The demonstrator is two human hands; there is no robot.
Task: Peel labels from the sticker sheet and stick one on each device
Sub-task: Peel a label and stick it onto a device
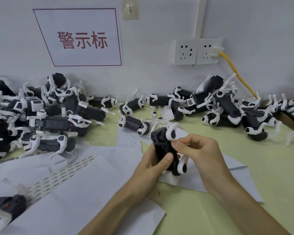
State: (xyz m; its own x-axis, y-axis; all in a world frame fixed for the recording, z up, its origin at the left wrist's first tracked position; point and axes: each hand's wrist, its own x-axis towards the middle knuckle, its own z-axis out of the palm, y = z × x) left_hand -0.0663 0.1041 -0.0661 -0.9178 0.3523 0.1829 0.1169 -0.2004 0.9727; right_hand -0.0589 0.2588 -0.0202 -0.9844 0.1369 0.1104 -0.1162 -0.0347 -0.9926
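On the pale green bench (255, 168) against a white wall (159, 77), heaps of devices (46, 119) crowd the back left and right, bare surface lies front right, the left hand (151, 165) grips one device (163, 148) at centre, the right hand (200, 150) pinches its side, and the sticker sheet (61, 175) lies left on white paper (85, 202).

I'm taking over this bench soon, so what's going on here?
The left hand grips a black-and-white device upright, while the right hand pinches at its upper side, seemingly placing a label too small to make out. The sticker sheet lies on white paper to the left. Heaps of similar devices line the wall.
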